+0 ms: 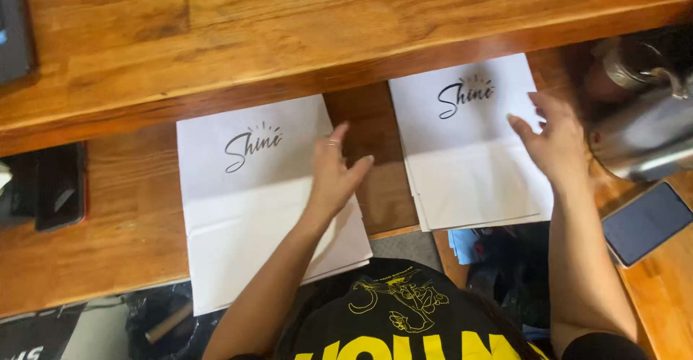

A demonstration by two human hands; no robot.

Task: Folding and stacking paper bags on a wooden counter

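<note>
View from above, with the wooden bench [130, 208] as our landmark. We see two stacks of white paper bags lying flat on it. The left bag stack [253, 201] overhangs the bench's near edge; the right bag stack [469, 158] lies farther along the bench, with bare wood between the two. Our left hand [333, 176] is open, fingers spread, its palm resting on the right edge of the left bag stack. Our right hand [552, 140] is also open and gripping nothing, over the right edge of the right bag stack; motion blur leaves contact uncertain. A metal jug [646, 114] stands just beside that hand, and a dark phone [644, 223] lies at the bench's right end. In our judgement, a sideways sweep of the right hand could knock the jug, and the overhanging left stack could slide off the bench if pushed toward us.
</note>
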